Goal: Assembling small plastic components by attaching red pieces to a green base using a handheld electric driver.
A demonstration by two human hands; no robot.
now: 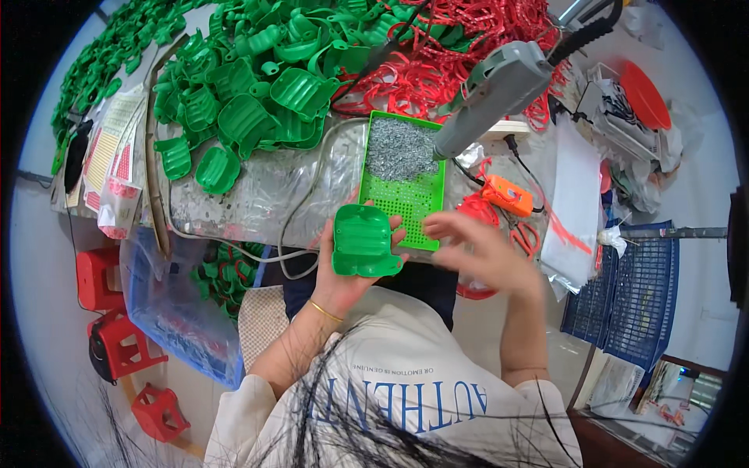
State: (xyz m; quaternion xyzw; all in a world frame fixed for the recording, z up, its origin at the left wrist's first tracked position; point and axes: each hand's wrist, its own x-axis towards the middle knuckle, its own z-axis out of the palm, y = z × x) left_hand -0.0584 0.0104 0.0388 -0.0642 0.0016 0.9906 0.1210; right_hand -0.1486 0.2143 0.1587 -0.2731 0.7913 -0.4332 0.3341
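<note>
A green plastic shell part (363,242), with a ribbed hollow inside, rests in the palm of my left hand (342,290). The fingers of that hand curl round its far and right edges. To its right, my right hand (488,257) hovers beside the near right corner of a bright green tray (439,187). Motion smears its fingers, and I cannot make out anything between them. Small grey metal screws (400,148) are heaped in the tray's far half. The grey powered screwdriver (495,93) slants over the tray's right edge, its tip near the screws, untouched by either hand.
Green plastic parts (250,117) are piled at the back left, red straps (468,39) at the back right. An orange box (507,195) and red scissors (524,238) lie right of the tray. A blue crate (183,327) stands lower left, near red stools (129,343).
</note>
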